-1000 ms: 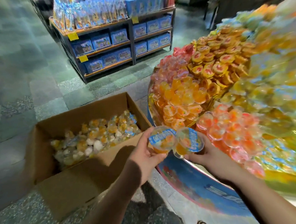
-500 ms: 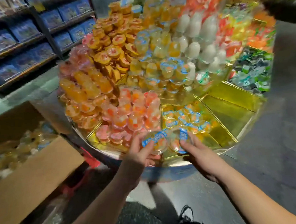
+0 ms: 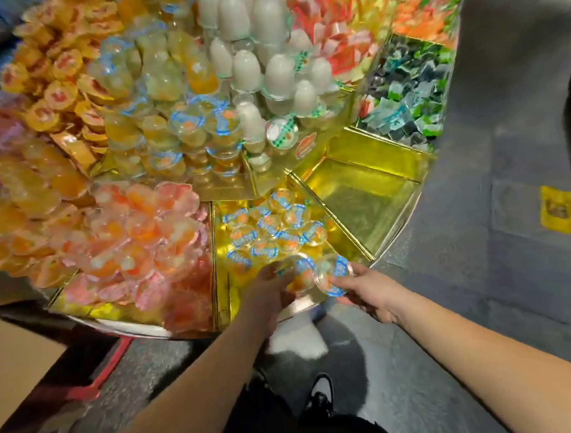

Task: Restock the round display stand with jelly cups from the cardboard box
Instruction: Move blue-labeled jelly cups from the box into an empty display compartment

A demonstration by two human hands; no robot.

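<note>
2 hands, left hand (image 3: 268,291) and right hand (image 3: 369,289), each pinch 1 jelly cup (image 3: 299,275) over the display stand (image 3: 359,192).

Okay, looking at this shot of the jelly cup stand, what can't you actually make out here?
- Head view: lid print on the jelly cups in the gold compartment is too small and blurred to read.
- The cardboard box is cut off by the left edge; its contents are out of sight.
- The cup in the left hand is partly covered by the fingers.
- The yellow floor sticker is blurred.
- The stand's far side is cut off at the top.
</note>
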